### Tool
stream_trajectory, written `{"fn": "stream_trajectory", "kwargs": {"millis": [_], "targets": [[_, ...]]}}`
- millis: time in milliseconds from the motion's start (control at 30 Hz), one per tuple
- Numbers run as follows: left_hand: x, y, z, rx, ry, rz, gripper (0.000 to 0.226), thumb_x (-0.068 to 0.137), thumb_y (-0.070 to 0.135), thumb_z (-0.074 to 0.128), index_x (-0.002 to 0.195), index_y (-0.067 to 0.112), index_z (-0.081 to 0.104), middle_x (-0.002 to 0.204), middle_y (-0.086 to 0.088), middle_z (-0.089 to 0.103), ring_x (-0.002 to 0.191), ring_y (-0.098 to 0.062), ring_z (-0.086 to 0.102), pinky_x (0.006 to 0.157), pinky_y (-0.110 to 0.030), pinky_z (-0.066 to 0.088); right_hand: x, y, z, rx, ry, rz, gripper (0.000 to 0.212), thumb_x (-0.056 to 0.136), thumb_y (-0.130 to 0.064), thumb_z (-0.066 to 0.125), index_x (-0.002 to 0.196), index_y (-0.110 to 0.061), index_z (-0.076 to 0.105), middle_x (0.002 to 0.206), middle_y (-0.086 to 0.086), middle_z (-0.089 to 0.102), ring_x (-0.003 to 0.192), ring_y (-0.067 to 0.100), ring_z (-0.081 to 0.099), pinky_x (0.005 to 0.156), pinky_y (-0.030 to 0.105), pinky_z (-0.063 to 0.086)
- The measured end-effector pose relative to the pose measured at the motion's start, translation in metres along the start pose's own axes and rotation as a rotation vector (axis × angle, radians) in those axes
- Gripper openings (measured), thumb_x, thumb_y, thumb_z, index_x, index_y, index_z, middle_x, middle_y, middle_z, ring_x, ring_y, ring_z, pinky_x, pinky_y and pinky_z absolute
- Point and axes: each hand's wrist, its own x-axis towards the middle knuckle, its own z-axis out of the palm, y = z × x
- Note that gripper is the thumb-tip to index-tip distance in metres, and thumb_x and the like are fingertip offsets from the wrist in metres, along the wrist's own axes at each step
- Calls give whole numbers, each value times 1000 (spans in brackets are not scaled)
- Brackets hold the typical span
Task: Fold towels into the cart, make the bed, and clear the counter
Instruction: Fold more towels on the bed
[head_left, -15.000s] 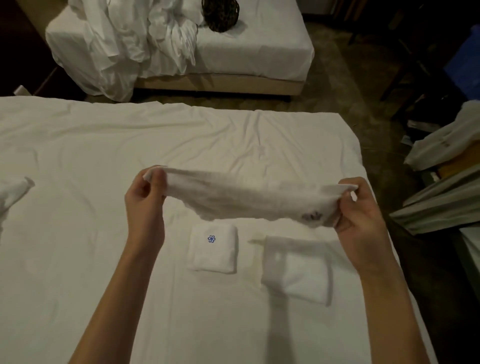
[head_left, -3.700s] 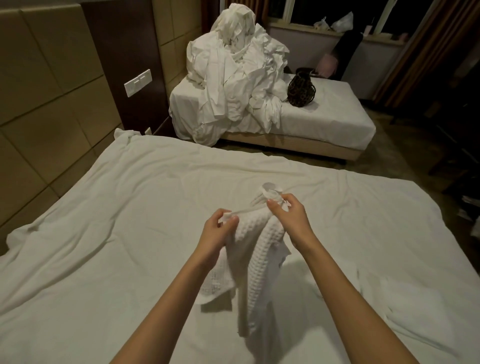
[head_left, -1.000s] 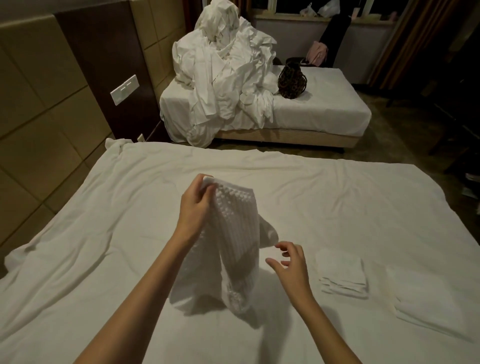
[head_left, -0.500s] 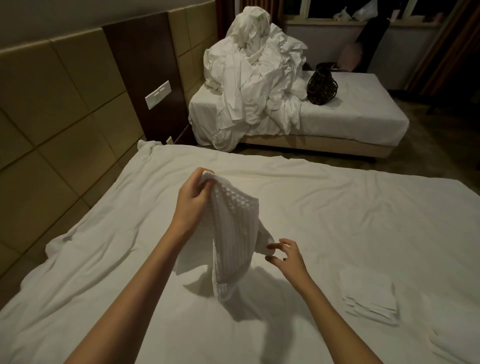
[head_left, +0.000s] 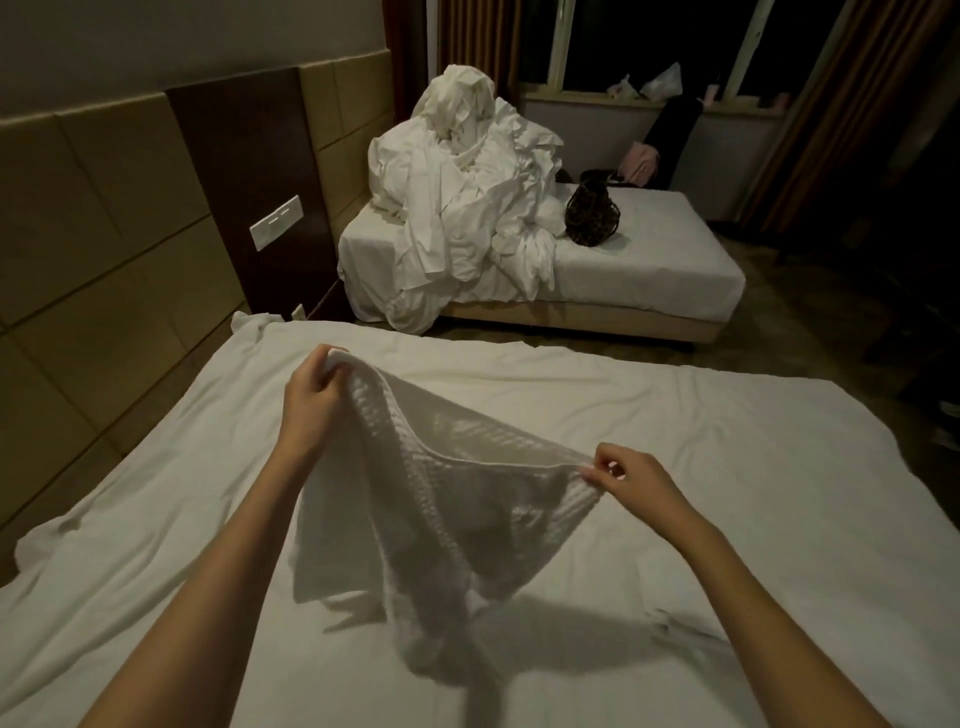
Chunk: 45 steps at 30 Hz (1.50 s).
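Observation:
A white waffle-weave towel (head_left: 447, 525) hangs spread between my hands above the near bed (head_left: 701, 467), its lower part drooping onto the white sheet. My left hand (head_left: 317, 405) grips one upper corner, raised higher. My right hand (head_left: 631, 480) pinches the other upper corner, lower and to the right. The two folded towels seen earlier are out of view.
A second bed (head_left: 649, 265) stands behind with a tall heap of crumpled white linen (head_left: 467, 208) and a dark patterned bag (head_left: 592, 213). A padded headboard wall (head_left: 130, 234) runs along the left. Dark floor (head_left: 831, 353) lies between the beds and at right.
My right hand has taken hold of the towel's free corner and pulled it out to the right, spreading the towel. The view has shifted left, so the folded towels left the frame.

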Motion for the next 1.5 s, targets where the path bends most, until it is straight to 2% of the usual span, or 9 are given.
{"fn": "stream_trajectory", "kwargs": {"millis": [167,333,433,533,800,1067,1233,1400,1500], "targets": [[5,5,-9,-44,85,-21,14,91,2,45,90,5,59,77,8,53,69,4,47,67,-20,38,-19,11,-50,122,167,21,22,95,0,46,82,-16,54,83,8,61,81,25,63,72,26,51],[7,21,-6,-99,77,-5,14,93,5,43,86,8,55,73,5,49,68,-2,45,67,-26,39,-37,15,-68,186,372,42,26,96,0,44,100,-22,58,90,3,59,82,15,59,73,28,52],[5,36,7,-46,-5,82,13,91,0,47,88,5,59,80,-3,57,73,5,51,71,-15,40,-37,-1,-37,270,324,-15,29,91,7,47,93,-18,62,93,-2,62,83,8,59,74,22,50],[2,45,15,-33,-33,132,14,90,-2,49,89,7,59,87,-4,59,80,-9,53,72,-19,42,-33,-21,9,340,232,-86,29,86,5,54,87,-23,62,94,-5,61,82,3,57,69,10,44],[2,58,-11,56,34,114,16,95,1,45,102,0,60,94,-3,58,79,-1,52,61,0,39,-22,-39,113,300,-96,-145,29,80,-26,73,103,-34,57,119,-14,42,114,3,39,94,18,31],[2,49,-37,54,91,55,17,97,6,46,101,2,61,95,-6,60,88,-15,55,69,-17,46,-42,-49,154,409,-17,-88,23,92,-19,59,105,-34,47,112,-9,53,96,6,60,84,30,53],[3,43,-31,76,75,15,17,96,6,48,102,-2,61,101,-12,60,102,-25,55,86,-34,47,-46,-29,142,233,81,-160,40,91,3,46,84,-37,48,106,-27,41,82,4,55,73,26,46],[6,34,-26,83,59,-4,16,94,6,50,99,-2,62,93,-7,58,91,-20,53,82,-36,44,-33,-4,114,139,-50,-129,33,87,13,43,87,-6,70,110,-3,51,91,16,56,74,3,34],[5,28,-26,87,62,-33,16,94,5,48,98,-1,62,99,-7,59,93,-18,52,79,-30,41,-36,10,86,91,-108,-69,29,90,1,41,98,-16,64,104,0,61,98,21,58,78,17,41]]}}
